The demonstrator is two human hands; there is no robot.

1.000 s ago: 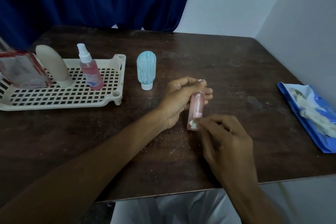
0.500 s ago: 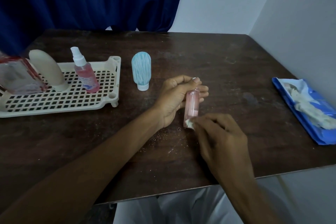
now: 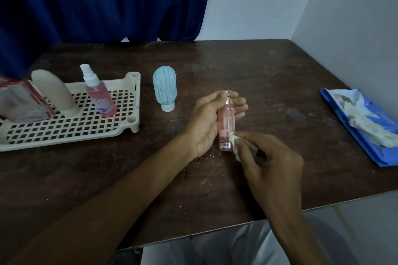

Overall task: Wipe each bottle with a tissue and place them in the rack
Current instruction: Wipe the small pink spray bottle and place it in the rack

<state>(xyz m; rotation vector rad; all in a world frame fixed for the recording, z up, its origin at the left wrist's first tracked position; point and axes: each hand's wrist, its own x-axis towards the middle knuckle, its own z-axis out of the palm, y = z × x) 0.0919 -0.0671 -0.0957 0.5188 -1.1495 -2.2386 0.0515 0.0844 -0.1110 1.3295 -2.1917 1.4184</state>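
We see the left forearm [image 3: 129, 189] and right forearm [image 3: 301, 234] bare; below the near edge of the counter [image 3: 269, 66], pale whitish clothing [image 3: 215, 247] covers the lap.

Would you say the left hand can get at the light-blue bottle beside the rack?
Probably not yet: the way to the light-blue bottle looks free, but the left hand grips the pink bottle and would have to set it down first.

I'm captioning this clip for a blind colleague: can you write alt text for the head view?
A left hand holds a small pink bottle over a dark table while the right hand presses a white tissue against its lower side. At left, a cream rack holds a pink spray bottle; a blue tube stands beside it.
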